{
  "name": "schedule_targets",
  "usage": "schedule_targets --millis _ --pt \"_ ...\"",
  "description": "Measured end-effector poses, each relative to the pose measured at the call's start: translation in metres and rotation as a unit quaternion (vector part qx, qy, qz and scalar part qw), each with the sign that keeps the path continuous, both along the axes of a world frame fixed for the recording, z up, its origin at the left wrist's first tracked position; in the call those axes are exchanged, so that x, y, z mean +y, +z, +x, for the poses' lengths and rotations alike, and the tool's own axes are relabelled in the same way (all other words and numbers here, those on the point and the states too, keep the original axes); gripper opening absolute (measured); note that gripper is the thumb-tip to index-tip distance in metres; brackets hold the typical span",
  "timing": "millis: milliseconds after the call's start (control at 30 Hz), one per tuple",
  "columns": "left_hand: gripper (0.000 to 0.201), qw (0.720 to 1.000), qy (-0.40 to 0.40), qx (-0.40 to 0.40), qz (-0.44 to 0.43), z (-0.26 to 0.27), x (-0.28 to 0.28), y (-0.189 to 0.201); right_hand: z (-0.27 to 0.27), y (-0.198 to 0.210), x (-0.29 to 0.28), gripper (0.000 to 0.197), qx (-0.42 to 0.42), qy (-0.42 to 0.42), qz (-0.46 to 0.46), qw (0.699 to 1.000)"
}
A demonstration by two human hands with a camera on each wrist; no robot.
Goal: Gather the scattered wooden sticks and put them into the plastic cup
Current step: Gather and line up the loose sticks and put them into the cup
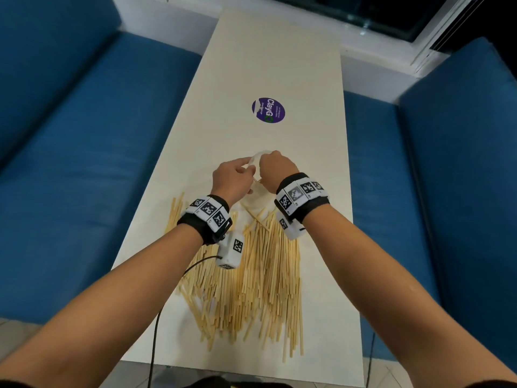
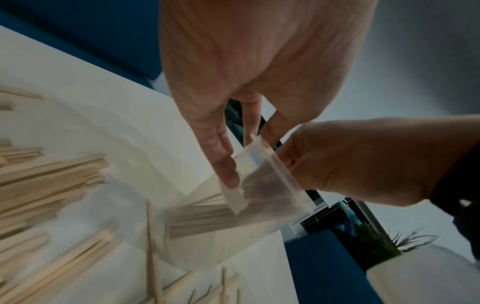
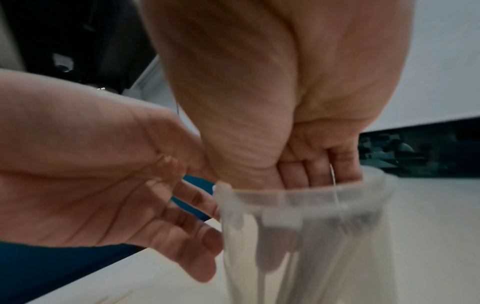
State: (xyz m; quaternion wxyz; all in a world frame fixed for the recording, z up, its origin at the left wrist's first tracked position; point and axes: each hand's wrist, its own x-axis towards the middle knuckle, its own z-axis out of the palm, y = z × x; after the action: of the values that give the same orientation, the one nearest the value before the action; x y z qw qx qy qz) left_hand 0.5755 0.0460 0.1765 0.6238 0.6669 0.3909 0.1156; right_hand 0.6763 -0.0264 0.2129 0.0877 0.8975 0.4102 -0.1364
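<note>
A clear plastic cup is held tilted above the white table, between both hands. My left hand pinches its wall, thumb on one side and fingers behind the rim. My right hand sits at the cup's mouth with its fingers curled over a bundle of wooden sticks that shows through the cup. In the right wrist view the cup is blurred, with the left hand against its side. A large pile of loose sticks lies nearer me.
A round purple sticker lies on the table beyond the hands. Blue benches run along the left and right. A black cable hangs from my left wrist over the near table edge. A potted plant stands off the table.
</note>
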Motion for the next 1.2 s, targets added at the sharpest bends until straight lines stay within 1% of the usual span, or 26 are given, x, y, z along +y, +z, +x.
schedule_targets --millis 67,133,200,300,433,533,600,633,733,833,900,933,967,1000,1033,1100,1133,1167,1200 --pt "0.033 1.0 0.003 -0.006 -0.005 0.0 -0.001 -0.001 -0.003 0.009 -0.001 0.034 -0.033 0.055 -0.022 0.998" --pt "0.033 1.0 0.01 -0.012 -0.007 0.001 0.0 -0.002 0.0 0.017 -0.003 0.026 -0.084 0.114 -0.044 0.989" --pt "0.032 1.0 0.014 -0.013 -0.005 0.001 0.001 -0.003 0.001 0.021 -0.005 0.026 -0.105 0.132 -0.076 0.983" --pt "0.032 1.0 0.011 -0.009 -0.001 0.002 0.002 -0.003 0.005 0.023 -0.01 0.026 -0.058 0.12 -0.109 0.985" --pt "0.031 1.0 0.001 0.0 0.008 0.006 -0.001 -0.003 0.013 0.03 -0.015 0.03 -0.042 0.115 -0.073 0.99" --pt "0.031 1.0 -0.002 0.01 0.009 0.006 -0.001 -0.003 0.009 0.028 -0.015 0.019 -0.058 0.115 -0.062 0.99" --pt "0.031 1.0 -0.006 0.014 0.009 0.006 -0.002 -0.003 0.006 0.023 -0.016 0.007 -0.041 0.092 -0.07 0.992" --pt "0.031 1.0 -0.008 0.015 0.009 0.006 -0.002 -0.003 0.006 0.021 -0.017 0.006 -0.031 0.079 -0.06 0.995" --pt "0.031 1.0 -0.011 0.022 0.013 0.005 -0.003 -0.002 0.008 0.021 -0.022 0.02 -0.034 0.064 -0.029 0.997" --pt "0.033 0.999 -0.016 0.027 0.024 0.006 -0.006 0.0 0.008 0.021 -0.027 0.024 -0.037 0.057 -0.018 0.998" --pt "0.034 0.999 -0.022 0.027 0.035 0.008 -0.01 0.001 0.006 0.023 -0.032 0.024 -0.03 0.053 0.021 0.998" --pt "0.035 0.999 -0.026 0.027 0.039 0.008 -0.012 0.003 0.006 0.023 -0.036 0.024 -0.023 0.05 0.056 0.997" --pt "0.038 0.998 -0.027 0.026 0.042 0.007 -0.013 0.004 0.008 0.023 -0.04 0.022 -0.012 0.043 0.103 0.994" --pt "0.041 0.998 -0.025 0.024 0.045 0.005 -0.013 0.004 0.009 0.023 -0.046 0.019 -0.002 0.031 0.168 0.985" --pt "0.044 0.998 -0.021 0.024 0.052 0.001 -0.013 0.003 0.009 0.023 -0.053 0.016 0.0 0.016 0.245 0.969" --pt "0.043 0.997 0.003 0.024 0.072 -0.008 -0.015 -0.001 0.002 0.026 -0.076 0.012 0.017 -0.033 0.406 0.913" --pt "0.039 0.997 0.018 0.022 0.076 -0.014 -0.017 -0.004 -0.004 0.026 -0.091 0.011 0.03 -0.062 0.461 0.885" --pt "0.035 0.996 0.033 0.021 0.076 -0.02 -0.02 -0.007 -0.01 0.025 -0.105 0.011 0.043 -0.092 0.494 0.864" --pt "0.03 0.996 0.039 0.023 0.078 -0.026 -0.024 -0.01 -0.017 0.021 -0.119 0.011 0.055 -0.123 0.506 0.852"
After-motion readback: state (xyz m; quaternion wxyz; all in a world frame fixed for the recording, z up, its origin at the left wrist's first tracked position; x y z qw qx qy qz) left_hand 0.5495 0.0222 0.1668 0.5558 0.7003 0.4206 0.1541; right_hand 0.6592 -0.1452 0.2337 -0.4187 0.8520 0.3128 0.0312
